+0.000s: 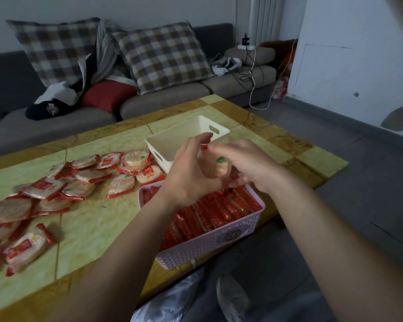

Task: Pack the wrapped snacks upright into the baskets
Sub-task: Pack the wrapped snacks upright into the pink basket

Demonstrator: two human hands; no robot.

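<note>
A pink woven basket [209,246] at the table's near edge is packed with red-edged wrapped snacks [219,212] standing upright. Behind it sits a white basket [172,140] with nothing visible inside. My left hand [189,175] curls its fingers around a wrapped snack [215,168] held above the far end of the pink basket. My right hand [249,166] hovers at the same snack with fingers stretched out over it, blurred by motion. Several loose wrapped snacks [56,189] lie flat across the left part of the table.
The yellow-green tiled table [98,219] ends just right of the baskets, with grey floor beyond. A sofa with checked cushions [163,54] and clothes runs along the far side. A plastic bag and a shoe [232,296] lie below the near edge.
</note>
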